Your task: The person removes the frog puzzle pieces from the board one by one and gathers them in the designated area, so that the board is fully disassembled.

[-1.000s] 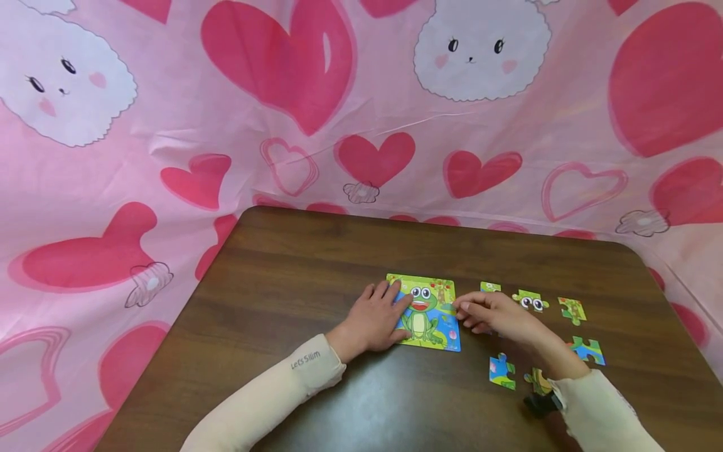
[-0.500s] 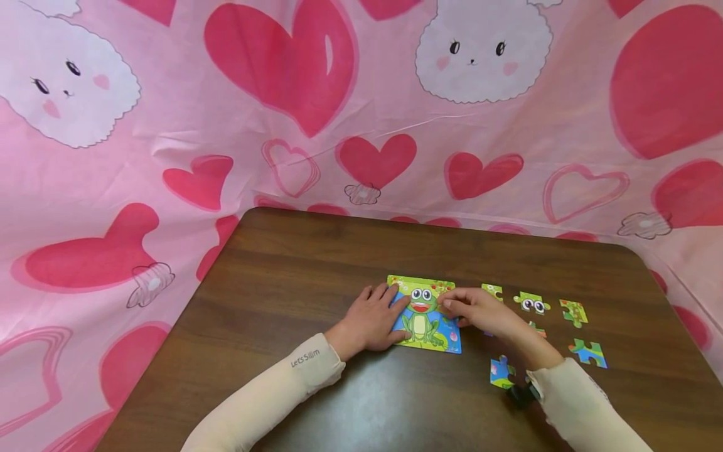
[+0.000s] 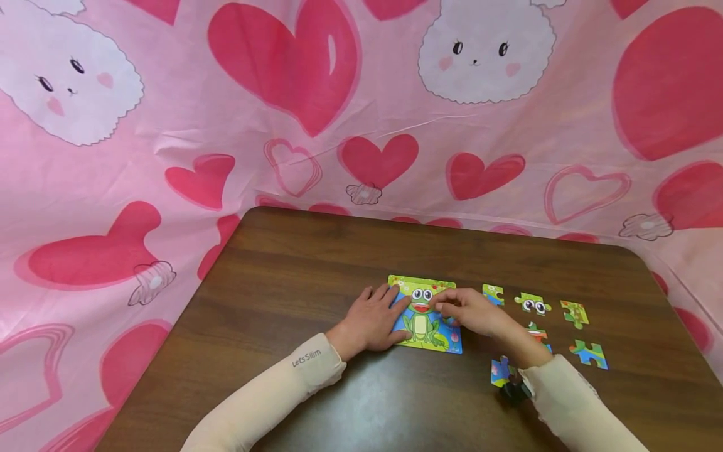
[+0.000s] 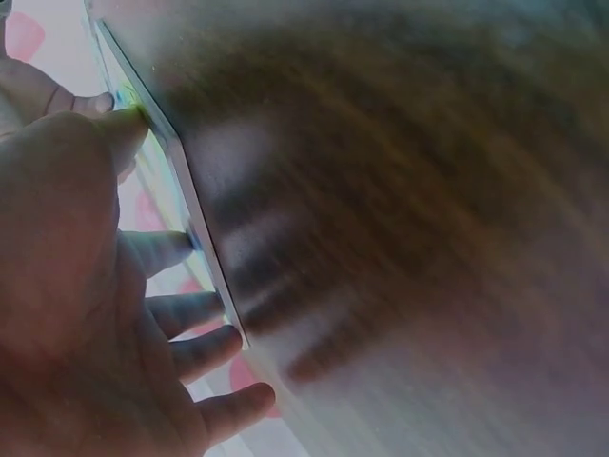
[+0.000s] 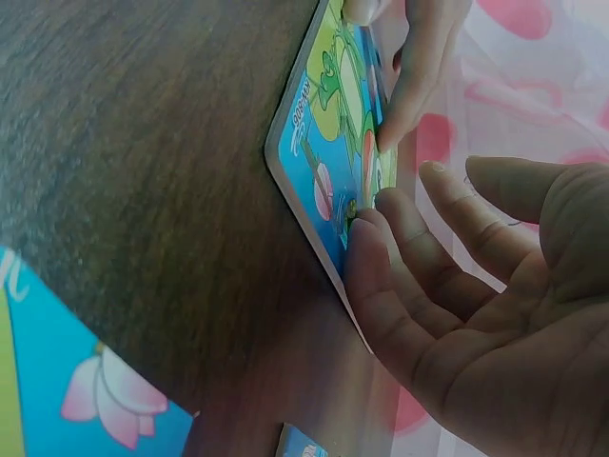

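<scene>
A square frog picture board (image 3: 420, 324), with a green frog on a blue pond, lies on the table in the head view. My left hand (image 3: 375, 317) rests flat over its left side, fingers spread. In the left wrist view those fingers (image 4: 211, 352) reach past the board's edge. My right hand (image 3: 477, 312) comes in from the right, its bent fingertips on the picture beside the frog's mouth. The right wrist view shows several fingertips (image 5: 366, 243) against the board's surface, with the thumb (image 5: 514, 186) held apart and nothing between.
Loose jigsaw pieces lie to the right: one with eyes (image 3: 533, 304), one with a tree (image 3: 575, 313), a blue-green one (image 3: 589, 354) and others. A blue piece (image 3: 499, 371) sits beside the black wrist camera (image 3: 514, 391). A pink heart-printed cloth (image 3: 316, 176) hangs behind the table.
My right hand has moved left from the board's right edge onto the picture, close to the frog's mouth. The left hand has stayed in place on the board.
</scene>
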`<state>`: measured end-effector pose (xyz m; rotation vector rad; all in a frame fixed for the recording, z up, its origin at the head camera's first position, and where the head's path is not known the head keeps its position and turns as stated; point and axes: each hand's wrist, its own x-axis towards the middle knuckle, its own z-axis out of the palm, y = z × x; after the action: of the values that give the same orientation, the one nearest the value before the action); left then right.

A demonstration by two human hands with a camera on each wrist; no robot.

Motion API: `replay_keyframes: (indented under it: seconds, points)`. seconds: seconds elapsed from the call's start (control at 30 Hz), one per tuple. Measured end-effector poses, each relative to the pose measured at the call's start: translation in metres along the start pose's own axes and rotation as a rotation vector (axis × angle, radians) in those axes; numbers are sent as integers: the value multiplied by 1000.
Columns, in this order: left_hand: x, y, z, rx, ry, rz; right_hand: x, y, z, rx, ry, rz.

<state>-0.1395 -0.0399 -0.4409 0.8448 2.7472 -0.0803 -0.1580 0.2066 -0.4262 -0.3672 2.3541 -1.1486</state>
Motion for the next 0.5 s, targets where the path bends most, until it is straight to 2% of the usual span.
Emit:
replay_keyframes:
  seconds: [0.27, 0.5]
  points:
    - [2, 0, 0, 6, -10, -7, 1, 0, 3, -57, 17, -22]
    - [3, 3, -1, 36, -7, -13, 2, 3, 5, -45, 10, -27]
